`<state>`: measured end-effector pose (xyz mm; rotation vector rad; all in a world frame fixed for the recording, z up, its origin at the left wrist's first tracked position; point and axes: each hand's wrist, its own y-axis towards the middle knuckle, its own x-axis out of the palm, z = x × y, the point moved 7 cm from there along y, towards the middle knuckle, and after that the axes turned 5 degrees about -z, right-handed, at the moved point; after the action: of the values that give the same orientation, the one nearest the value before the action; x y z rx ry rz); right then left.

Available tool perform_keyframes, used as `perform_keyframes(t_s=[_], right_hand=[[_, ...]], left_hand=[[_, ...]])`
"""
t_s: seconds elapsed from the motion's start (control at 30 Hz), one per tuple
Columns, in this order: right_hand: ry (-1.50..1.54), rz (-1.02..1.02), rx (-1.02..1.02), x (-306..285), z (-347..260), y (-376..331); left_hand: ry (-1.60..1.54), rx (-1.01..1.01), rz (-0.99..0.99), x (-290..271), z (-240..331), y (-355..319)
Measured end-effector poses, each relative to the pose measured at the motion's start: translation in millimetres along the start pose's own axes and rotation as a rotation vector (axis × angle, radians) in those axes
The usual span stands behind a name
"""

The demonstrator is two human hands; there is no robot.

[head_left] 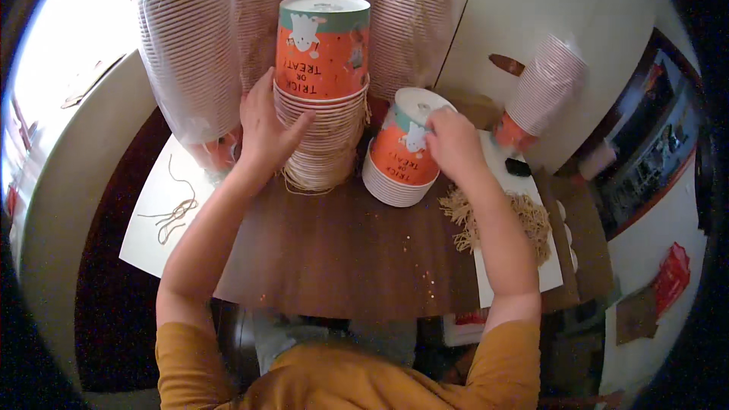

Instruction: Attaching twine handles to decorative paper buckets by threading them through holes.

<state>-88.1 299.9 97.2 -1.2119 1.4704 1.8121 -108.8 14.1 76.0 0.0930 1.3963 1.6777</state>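
Note:
A tall stack of upside-down paper buckets, orange with a green band and a white cartoon figure, stands mid-table. My left hand lies against its left side, thumb stretched across the front and fingers spread. Twine cords hang around the stack's lower rims. To the right is a shorter stack, also upside down, with a matching paper bucket on top. My right hand has its fingers curled onto the upper right edge of that bucket. Its fingertips are partly hidden.
Plastic-wrapped bucket stacks line the back; another wrapped stack leans at the right. A bundle of twine cords lies on white sheet beneath my right forearm. Loose cords lie on the left sheet. A small black object sits nearby.

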Motion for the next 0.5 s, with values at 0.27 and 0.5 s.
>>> perform_keyframes(t_s=[0.27, 0.5], right_hand=[[0.193, -0.191, 0.049, -44.1, 10.1, 30.8], [0.301, -0.266, 0.047, -41.3, -10.8, 30.5]], left_hand=[[-0.295, 0.055, -0.241, 13.9, 55.1, -57.7], [-0.424, -0.263, -0.432, 116.3, 58.2, -92.0]])
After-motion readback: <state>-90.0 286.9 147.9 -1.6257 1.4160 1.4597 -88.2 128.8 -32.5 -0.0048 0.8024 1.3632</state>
